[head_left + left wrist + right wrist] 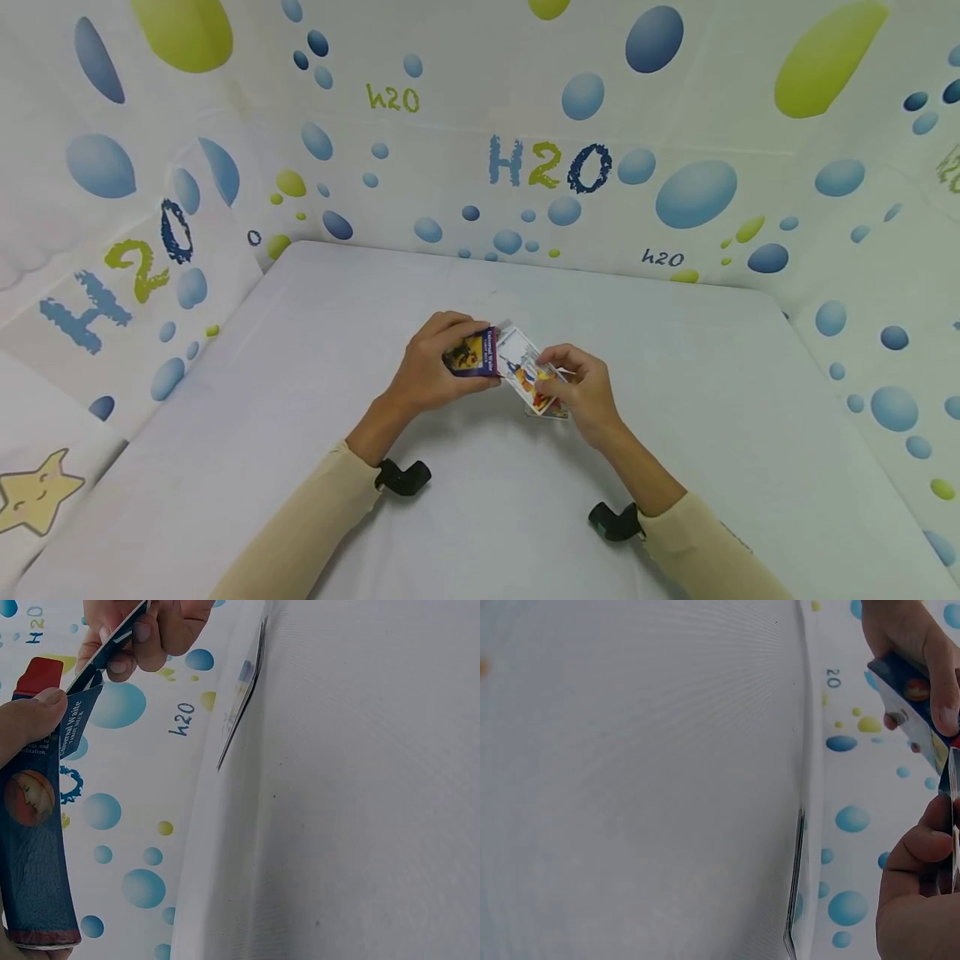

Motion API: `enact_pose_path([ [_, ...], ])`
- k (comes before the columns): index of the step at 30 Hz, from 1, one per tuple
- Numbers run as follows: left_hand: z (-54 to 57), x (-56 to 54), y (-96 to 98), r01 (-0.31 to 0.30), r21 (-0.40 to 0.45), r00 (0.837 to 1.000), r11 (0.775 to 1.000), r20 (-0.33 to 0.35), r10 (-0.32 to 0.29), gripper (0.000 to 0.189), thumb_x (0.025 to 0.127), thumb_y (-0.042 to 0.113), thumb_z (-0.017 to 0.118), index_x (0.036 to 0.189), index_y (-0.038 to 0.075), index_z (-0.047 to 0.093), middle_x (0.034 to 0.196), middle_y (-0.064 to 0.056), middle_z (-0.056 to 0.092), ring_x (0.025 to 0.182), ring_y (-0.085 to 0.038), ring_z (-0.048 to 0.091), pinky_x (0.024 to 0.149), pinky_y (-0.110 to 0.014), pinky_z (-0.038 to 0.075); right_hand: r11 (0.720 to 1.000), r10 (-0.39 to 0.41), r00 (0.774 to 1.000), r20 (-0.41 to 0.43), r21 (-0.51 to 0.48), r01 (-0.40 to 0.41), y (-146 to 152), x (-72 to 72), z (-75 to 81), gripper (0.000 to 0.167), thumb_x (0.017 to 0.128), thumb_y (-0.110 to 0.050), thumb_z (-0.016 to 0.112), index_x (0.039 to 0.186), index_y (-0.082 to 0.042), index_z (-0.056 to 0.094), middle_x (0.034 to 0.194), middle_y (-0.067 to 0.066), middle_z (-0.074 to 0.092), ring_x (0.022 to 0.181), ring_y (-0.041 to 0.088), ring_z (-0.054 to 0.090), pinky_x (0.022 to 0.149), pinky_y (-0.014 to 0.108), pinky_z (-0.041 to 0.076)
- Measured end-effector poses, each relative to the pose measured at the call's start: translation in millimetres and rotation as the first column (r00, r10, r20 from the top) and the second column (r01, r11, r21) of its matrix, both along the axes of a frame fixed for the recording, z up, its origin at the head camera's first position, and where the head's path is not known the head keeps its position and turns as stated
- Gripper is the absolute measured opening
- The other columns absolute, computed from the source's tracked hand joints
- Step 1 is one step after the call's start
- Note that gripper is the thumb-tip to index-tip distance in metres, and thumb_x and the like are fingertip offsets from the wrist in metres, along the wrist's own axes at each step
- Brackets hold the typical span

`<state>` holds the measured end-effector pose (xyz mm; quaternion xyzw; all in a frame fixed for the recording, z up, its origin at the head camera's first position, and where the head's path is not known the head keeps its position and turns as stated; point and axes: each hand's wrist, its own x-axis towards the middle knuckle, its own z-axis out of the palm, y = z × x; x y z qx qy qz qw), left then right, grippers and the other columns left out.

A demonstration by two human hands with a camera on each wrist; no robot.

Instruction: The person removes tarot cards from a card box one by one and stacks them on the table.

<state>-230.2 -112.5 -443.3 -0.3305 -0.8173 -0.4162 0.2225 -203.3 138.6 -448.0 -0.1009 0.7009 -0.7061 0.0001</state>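
Note:
My left hand [431, 367] grips a dark blue tarot deck box [468, 354] by its sides, its end with the words "Universal Waite" toward the right. In the left wrist view the thumb lies near the box's red tab [39, 675]. Between finger and thumb, my right hand [592, 396] pinches picture cards [521, 362], which sit right at the open end of the box. Beneath them, more cards [794, 885] lie flat on the table in a thin stack, partly hidden by the right hand and held cards in the head view.
A white cloth covers the table [480, 508]. Behind it and at both sides stand white curtains [450, 183] with blue and green drops and "H2O" lettering. Each wrist wears a black camera mount [405, 477].

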Motion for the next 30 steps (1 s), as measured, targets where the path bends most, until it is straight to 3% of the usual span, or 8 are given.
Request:
enact_pose_path([
  [8,0.1,0.2,-0.3,-0.004,-0.01,1.0,1.0,-0.02,0.004,0.072,0.067,0.029,0.097,0.13,0.01,0.068,0.124,-0.005,0.06,0.115,-0.018,0.054,0.096,-0.035,0.048,0.994,-0.007,0.999,-0.046,0.111,0.012,-3.5,3.9,4.1,0.025,0.078,0.007,0.073,0.103,0.002,0.07,0.109,0.012,0.067,0.078,0.02,0.063,0.05,0.026,0.048],
  [22,-1.3,1.2,2.2,-0.001,-0.024,1.0,1.0,-0.001,0.001,0.072,0.067,0.03,0.097,0.129,0.011,0.068,0.125,-0.004,0.06,0.116,-0.019,0.053,0.097,-0.038,0.048,0.99,-0.009,0.998,-0.061,0.142,0.018,-2.9,2.7,3.1,0.028,0.081,0.003,0.076,0.108,-0.002,0.074,0.108,0.019,0.069,0.079,0.021,0.063,0.051,0.028,0.051],
  [30,-1.8,2.8,3.6,-0.001,-0.037,1.0,0.999,-0.005,0.001,0.071,0.067,0.03,0.097,0.129,0.01,0.069,0.125,-0.004,0.061,0.116,-0.018,0.054,0.098,-0.038,0.048,0.983,-0.021,0.995,-0.103,0.18,0.039,-1.9,1.8,4.0,0.029,0.08,0.0,0.081,0.108,-0.002,0.075,0.093,0.02,0.073,0.082,0.022,0.066,0.072,0.024,0.055],
])
